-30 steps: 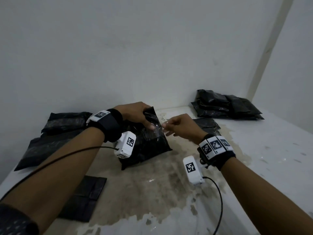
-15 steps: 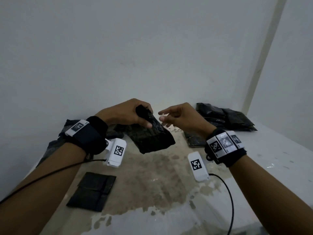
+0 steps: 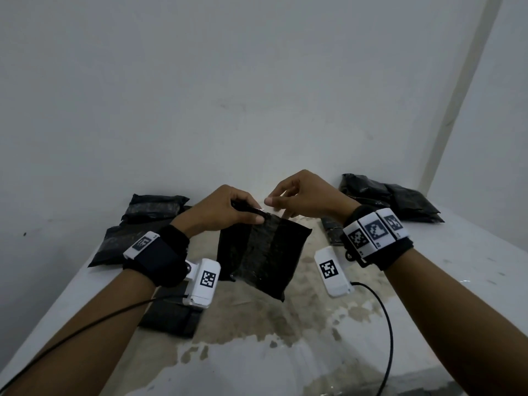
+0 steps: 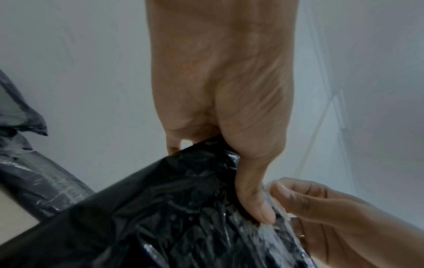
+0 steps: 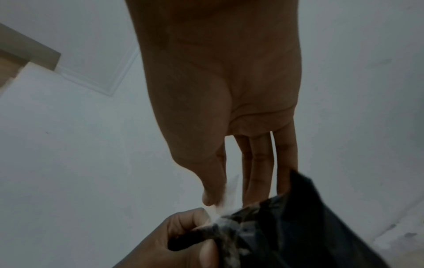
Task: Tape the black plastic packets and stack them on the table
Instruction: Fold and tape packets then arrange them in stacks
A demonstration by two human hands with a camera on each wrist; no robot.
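A black plastic packet (image 3: 261,257) hangs in the air over the table, a strip of clear tape running down its face. My left hand (image 3: 225,211) grips the packet's top edge, thumb pressed on its front (image 4: 257,199). My right hand (image 3: 297,195) pinches the loose end of the clear tape (image 5: 226,195) between thumb and forefinger right at that top edge, its other fingers extended behind the packet (image 5: 298,226). Both hands meet above the middle of the table.
Black packets lie piled at the back left (image 3: 148,215) and the back right (image 3: 391,198). A flat folded black packet (image 3: 171,312) lies on the stained white table (image 3: 285,352) under my left wrist. Another dark packet (image 3: 331,231) is behind my right wrist. A wall stands close behind.
The packet has been turned so its flat taped face hangs toward me. My right hand has closed in onto the tape end at the top edge.
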